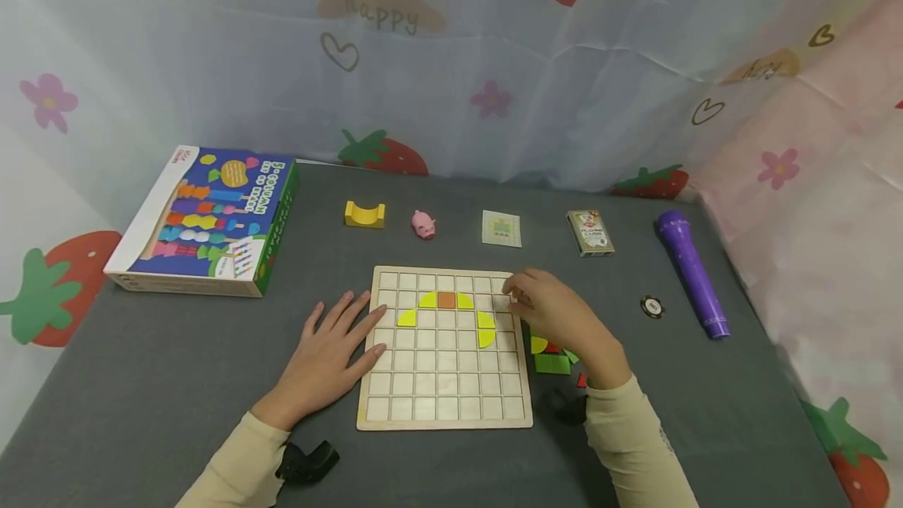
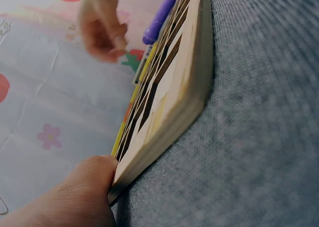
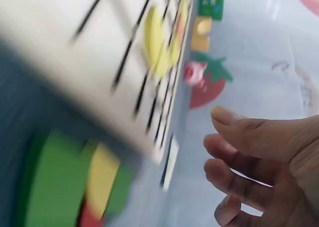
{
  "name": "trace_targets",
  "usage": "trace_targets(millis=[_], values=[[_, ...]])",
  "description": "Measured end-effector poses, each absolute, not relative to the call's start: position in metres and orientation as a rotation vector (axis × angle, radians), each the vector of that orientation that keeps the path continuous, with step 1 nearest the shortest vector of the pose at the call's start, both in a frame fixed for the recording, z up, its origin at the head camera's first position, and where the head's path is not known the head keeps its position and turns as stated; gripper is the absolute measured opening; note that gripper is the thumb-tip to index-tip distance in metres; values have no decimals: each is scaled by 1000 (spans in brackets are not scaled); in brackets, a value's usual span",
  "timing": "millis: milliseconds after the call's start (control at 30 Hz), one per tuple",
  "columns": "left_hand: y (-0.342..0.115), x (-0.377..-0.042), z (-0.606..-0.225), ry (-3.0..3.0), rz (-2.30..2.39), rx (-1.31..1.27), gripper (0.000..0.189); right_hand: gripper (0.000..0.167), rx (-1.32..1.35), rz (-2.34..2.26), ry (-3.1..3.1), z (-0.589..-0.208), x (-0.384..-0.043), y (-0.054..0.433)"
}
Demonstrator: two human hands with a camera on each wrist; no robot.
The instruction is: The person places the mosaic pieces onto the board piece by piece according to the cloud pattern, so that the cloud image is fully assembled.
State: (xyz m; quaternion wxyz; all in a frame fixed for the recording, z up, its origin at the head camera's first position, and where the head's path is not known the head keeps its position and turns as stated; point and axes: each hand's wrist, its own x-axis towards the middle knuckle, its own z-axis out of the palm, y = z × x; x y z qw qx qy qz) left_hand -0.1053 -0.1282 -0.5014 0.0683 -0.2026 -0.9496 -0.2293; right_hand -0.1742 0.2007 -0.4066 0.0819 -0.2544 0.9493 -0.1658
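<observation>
My left hand (image 1: 324, 367) lies with fingers spread at the left side of a wooden grid board (image 1: 446, 409). In the left wrist view its thumb (image 2: 92, 174) touches the board's edge. On the grid, several yellow curved-edge pieces (image 1: 486, 321) form an arch around an orange square (image 1: 447, 300). My right hand (image 1: 560, 316) hovers over the board's upper right corner, fingers loosely bent. Nothing shows between thumb and fingertips in the right wrist view. Below that hand, beside the board, loose pieces lie together, among them a green rectangle (image 1: 553, 364) and a small red piece (image 1: 582, 380).
Behind the board sit a yellow curved block (image 1: 364, 215), a pink pig figure (image 1: 423, 224), a pattern card (image 1: 502, 228) and a playing-card box (image 1: 591, 233). To the right are a round chip (image 1: 652, 306) and a purple flashlight (image 1: 693, 273). A toy box (image 1: 212, 218) stands left.
</observation>
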Motion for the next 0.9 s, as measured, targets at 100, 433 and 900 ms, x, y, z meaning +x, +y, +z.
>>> trace_targets(millis=[100, 433, 900], values=[[-128, -105, -502, -2846, -692, -614, 57, 14, -703, -523, 2797, -411, -168, 218], [-129, -107, -503, -2856, -634, -588, 59, 11, -769, -531, 2744, -430, -145, 238], [-128, -110, -505, -2912, -609, -466, 70, 18, -643, -492, 2784, -432, -140, 241]])
